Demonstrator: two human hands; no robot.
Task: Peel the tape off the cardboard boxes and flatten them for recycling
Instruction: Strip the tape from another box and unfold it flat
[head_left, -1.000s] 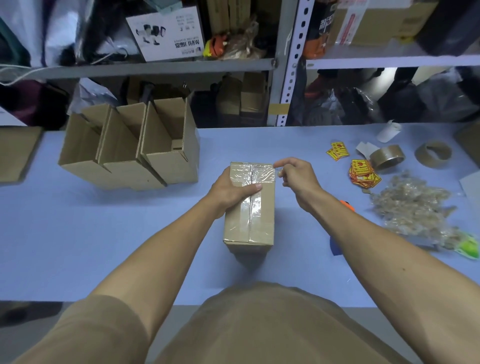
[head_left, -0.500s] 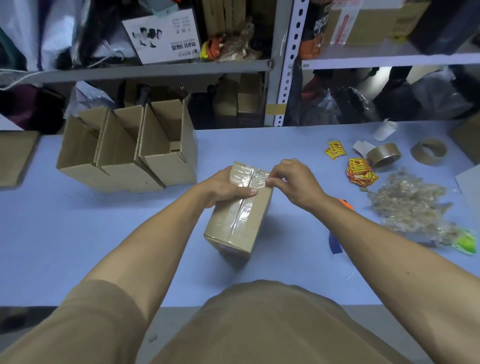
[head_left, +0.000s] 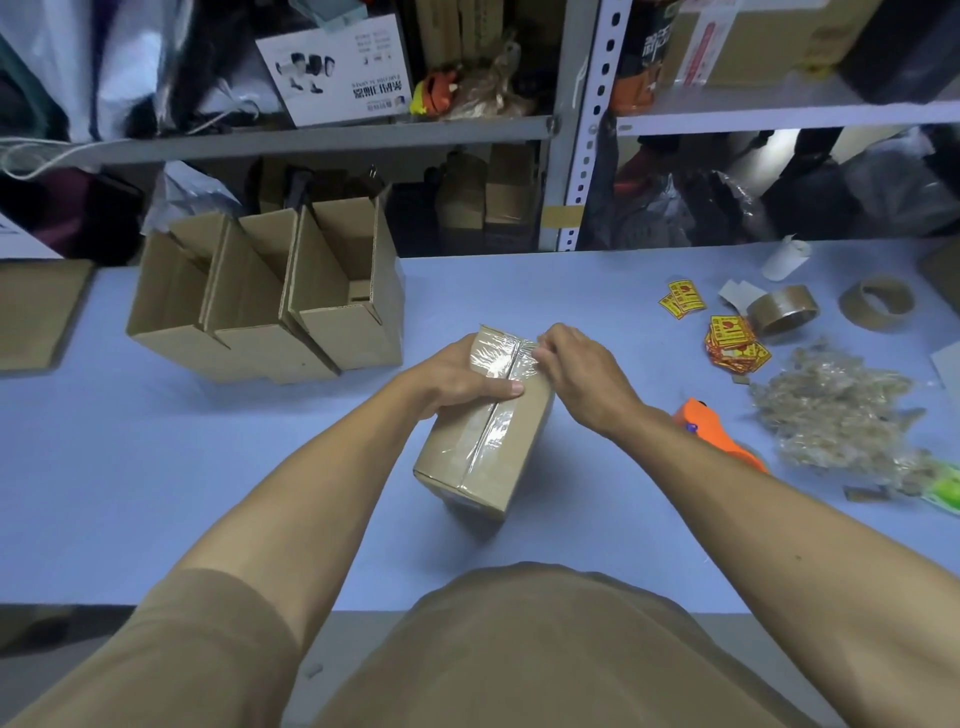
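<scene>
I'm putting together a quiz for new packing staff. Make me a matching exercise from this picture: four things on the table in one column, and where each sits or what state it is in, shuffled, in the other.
Things:
1. taped box
2. open boxes
3. tape roll
4. pile of peeled tape

Places or states:
A. far right of the table, beside an empty cardboard ring
B. in a row at the back left, tops open
C. crumpled heap at the right, near the orange tool
D. middle of the table, held by the left hand, right hand pinching at its far end

Pairs: 1-D, 2-B, 3-A, 4-C
</scene>
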